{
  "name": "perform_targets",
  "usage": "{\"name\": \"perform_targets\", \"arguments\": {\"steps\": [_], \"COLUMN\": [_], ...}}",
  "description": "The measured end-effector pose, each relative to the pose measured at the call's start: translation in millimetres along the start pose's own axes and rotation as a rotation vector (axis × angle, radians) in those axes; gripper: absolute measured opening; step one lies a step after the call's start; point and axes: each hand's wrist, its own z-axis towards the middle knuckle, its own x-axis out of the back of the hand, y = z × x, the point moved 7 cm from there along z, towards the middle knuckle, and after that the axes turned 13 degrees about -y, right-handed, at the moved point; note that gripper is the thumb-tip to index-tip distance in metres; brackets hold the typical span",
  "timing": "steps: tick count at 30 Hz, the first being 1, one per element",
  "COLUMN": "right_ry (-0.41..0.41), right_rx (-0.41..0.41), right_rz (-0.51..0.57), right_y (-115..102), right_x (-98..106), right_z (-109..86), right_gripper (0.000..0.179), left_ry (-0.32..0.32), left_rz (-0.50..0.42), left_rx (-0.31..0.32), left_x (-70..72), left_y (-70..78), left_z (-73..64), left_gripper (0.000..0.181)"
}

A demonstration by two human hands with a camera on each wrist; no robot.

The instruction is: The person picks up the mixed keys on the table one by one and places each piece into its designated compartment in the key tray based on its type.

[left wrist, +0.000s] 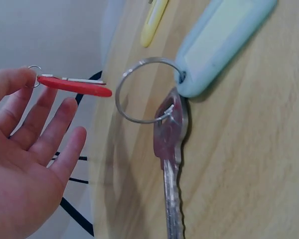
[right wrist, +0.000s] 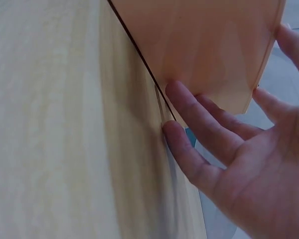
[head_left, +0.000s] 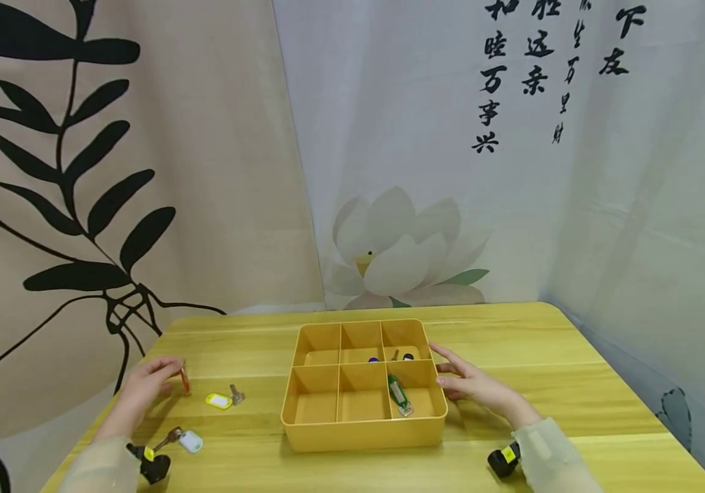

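My left hand (head_left: 148, 385) is at the left of the table, pinching a red key tag (left wrist: 77, 87) by its ring between thumb and forefinger. A silver key hangs along the tag, and the other fingers are spread loosely. Below this hand lies a key (left wrist: 170, 134) ringed to a pale blue-white tag (head_left: 191, 441). Just right of it is a yellow key tag (head_left: 220, 401) beside another key (head_left: 237, 394). My right hand (head_left: 478, 385) rests its extended fingertips against the right side of a yellow divided box (head_left: 361, 437).
Inside the box's front right compartment lies a green key tag (head_left: 398, 392) with a key. A small blue item (head_left: 374, 359) shows in the back middle compartment, and a small dark item (head_left: 408, 357) in the back right. A printed curtain (head_left: 235, 171) hangs behind the table.
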Motion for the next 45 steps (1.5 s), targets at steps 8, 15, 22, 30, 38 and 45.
{"name": "perform_targets", "arguments": {"steps": [8,15,22,30,38,45], "right_ry": [0.004,0.008,0.011,0.008,0.007,0.007], "right_rx": [-0.008,-0.011,-0.010,-0.012,-0.005,-0.001], "right_rz": [-0.013,-0.017,-0.013,-0.005,-0.011,-0.005], "right_y": [-2,-1,0,0,0,-1], "right_x": [0,0,0,0,0,0], "right_z": [-0.5,-1.4,-1.4,-1.5,-2.1,-1.2], "right_gripper": [0.069,0.069,0.070,0.069,0.069,0.069], "left_ry": [0.002,0.009,0.022,0.031,0.018,0.013], "left_rz": [0.002,0.001,0.039,0.025,0.024,0.037], "left_rx": [-0.039,-0.025,-0.051,-0.055,-0.072,-0.082], "left_x": [-0.2,0.4,1.9,3.2,2.0,1.5], "left_y": [5.8,5.4,12.6,17.2,21.1,20.9], "left_z": [-2.7,-6.1,-10.0,-11.4,-13.0,-12.4], "left_gripper": [0.054,0.054,0.055,0.056,0.056,0.054]}}
